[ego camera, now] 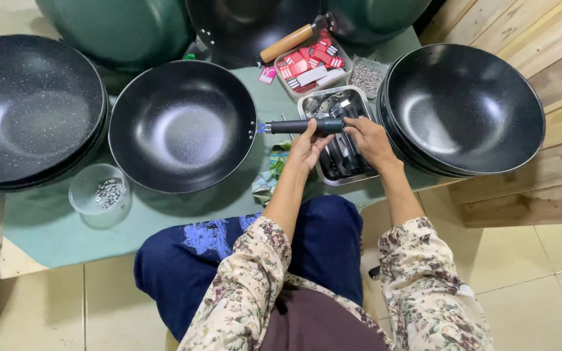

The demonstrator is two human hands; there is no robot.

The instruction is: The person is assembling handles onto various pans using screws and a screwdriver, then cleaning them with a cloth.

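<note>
A black wok (pixel 182 125) lies on the green mat in front of me. A dark handle (pixel 300 125) sticks out from its right rim, lying level. My left hand (pixel 307 149) cups the handle from below near its middle. My right hand (pixel 367 138) grips the handle's outer end from above. Under both hands stands a metal tray (pixel 307 104) with several dark handles in it.
A stack of black woks (pixel 466 107) sits at right, another stack (pixel 30 107) at left, and green woks (pixel 118 29) at the back. A clear cup of screws (pixel 99 194), a tray of red packets (pixel 312 64) and a wooden-handled tool (pixel 287 43) lie nearby. Wooden pallets (pixel 548 78) stand at right.
</note>
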